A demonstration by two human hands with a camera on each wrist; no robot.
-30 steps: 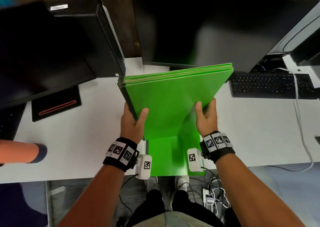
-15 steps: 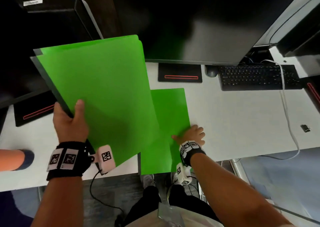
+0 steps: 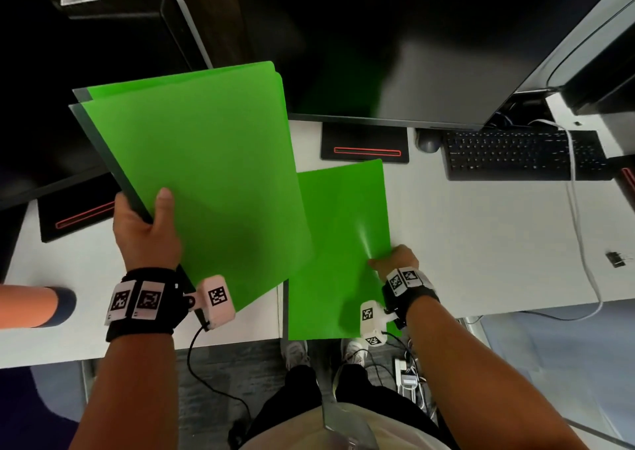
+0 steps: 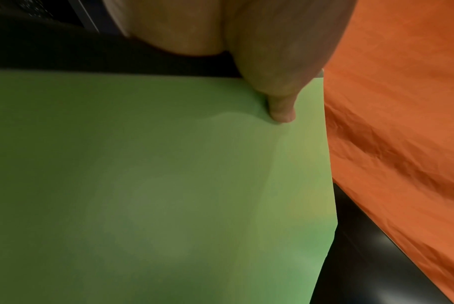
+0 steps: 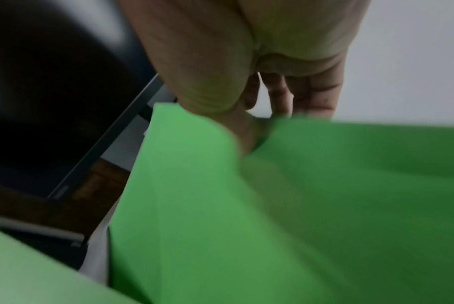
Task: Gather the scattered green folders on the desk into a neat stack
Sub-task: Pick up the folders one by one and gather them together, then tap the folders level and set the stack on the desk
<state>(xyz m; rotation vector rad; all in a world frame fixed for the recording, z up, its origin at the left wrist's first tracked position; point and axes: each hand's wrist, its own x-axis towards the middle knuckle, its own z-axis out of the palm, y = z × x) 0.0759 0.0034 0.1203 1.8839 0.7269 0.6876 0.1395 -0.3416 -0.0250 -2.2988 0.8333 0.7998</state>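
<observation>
Left hand [image 3: 146, 233] clamped on the lower left edge of a raised stack of bright green card folders [image 3: 192, 174], thumb on top, fingers underneath, above the white desk [image 3: 481, 236]. Right hand [image 3: 395, 260] pinching the right edge of a single flat green folder [image 3: 340, 243] lying at the desk's front edge. Visible only from the right wrist: that edge lifted and curling over the thumb. Only from the left wrist: orange cloth [image 4: 402, 102] beside the stack.

Open white desk [image 3: 481, 243] right of the flat green folder [image 3: 340, 243]; blocked behind by monitor [image 3: 395, 54], stand base [image 3: 364, 142], keyboard [image 3: 519, 156], white cable [image 3: 580, 229].
</observation>
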